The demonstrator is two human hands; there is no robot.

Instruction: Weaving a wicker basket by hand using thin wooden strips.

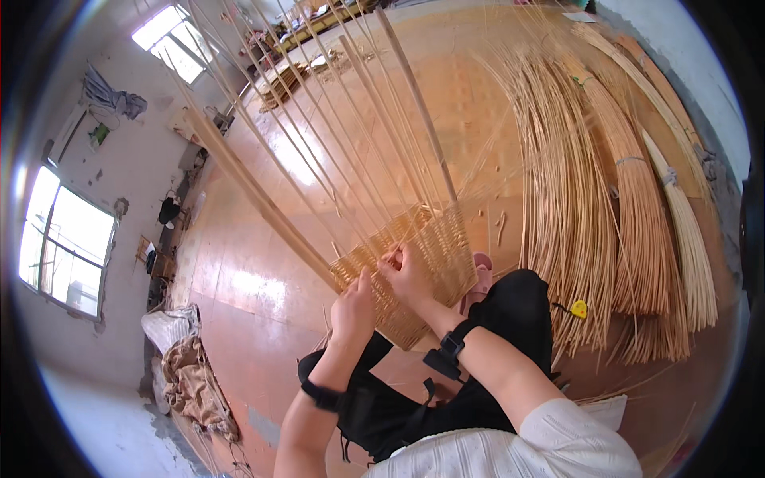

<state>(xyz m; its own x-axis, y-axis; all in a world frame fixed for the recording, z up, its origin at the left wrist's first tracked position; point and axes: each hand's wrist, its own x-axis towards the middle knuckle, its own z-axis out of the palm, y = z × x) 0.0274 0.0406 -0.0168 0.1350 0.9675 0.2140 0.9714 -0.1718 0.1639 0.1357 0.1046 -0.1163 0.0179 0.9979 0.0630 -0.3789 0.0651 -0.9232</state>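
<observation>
A partly woven wicker basket (446, 247) rests between my bent legs, with tall upright stakes (327, 151) rising from it. Thicker wooden posts (263, 203) stand at its corners. My left hand (353, 312) is closed at the basket's near left edge, thumb up against the weave. Over the upper weave, my right hand (406, 277) pinches with bent fingers at what looks like a thin wicker strand. The fingertips of both hands are close together. What lies inside the left hand's grip is hidden.
Long bundles of wicker rods (558, 183) lie on the floor to the right, with a yellow tape measure (579, 309) by their near end. Crumpled brown sacking (195, 382) is at the left wall. Stacked wicker pieces (280, 86) lie at the back.
</observation>
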